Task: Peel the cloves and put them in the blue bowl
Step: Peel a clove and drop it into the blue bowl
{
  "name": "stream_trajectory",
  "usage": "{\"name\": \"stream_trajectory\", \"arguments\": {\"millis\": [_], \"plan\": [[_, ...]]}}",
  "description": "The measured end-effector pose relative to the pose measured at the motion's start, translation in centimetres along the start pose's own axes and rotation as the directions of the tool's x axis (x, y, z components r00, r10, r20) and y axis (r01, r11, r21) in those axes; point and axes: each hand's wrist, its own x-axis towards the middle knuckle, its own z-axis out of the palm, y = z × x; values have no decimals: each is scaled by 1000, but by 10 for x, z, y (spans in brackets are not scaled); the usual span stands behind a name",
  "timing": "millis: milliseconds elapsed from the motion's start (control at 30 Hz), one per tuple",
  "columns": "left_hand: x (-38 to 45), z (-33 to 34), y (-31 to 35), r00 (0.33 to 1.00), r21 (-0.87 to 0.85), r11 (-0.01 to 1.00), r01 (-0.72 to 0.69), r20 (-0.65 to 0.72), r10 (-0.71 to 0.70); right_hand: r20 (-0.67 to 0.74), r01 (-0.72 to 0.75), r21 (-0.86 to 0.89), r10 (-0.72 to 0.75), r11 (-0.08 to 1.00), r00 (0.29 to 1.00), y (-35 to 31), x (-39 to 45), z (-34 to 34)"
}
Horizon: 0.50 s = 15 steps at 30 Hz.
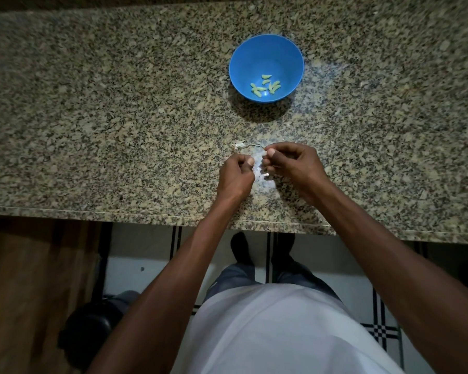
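Clove [259, 164] sits pinched between left hand [235, 174] and right hand [295, 163] — near bowl [287, 49].

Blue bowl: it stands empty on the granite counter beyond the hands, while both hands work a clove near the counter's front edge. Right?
Not quite. The blue bowl is not empty: the head view shows several peeled cloves lying in its bottom. The rest holds: it stands on the granite counter beyond the left hand and right hand.

Between the hands [268, 168] and the blue bowl [266, 49] the counter [119, 117] lies open save a scrap of peel [241, 147], with bare granite left and right.
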Motion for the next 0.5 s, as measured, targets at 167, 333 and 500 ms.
{"name": "stream_trajectory", "arguments": {"millis": [167,333,500], "plan": [[-7,-9,-15,992,78,991,-106,-60,111,43,-132,92,128,987,991,0,2,-11],[-12,-10,-5,967,-67,965,-255,-48,252,46,-145,108,141,983,989,-4,-1,-10],[-6,-8,0,952,-92,948,-304,-56,300,76,-110,54,106,992,991,-7,-3,-9]]}}
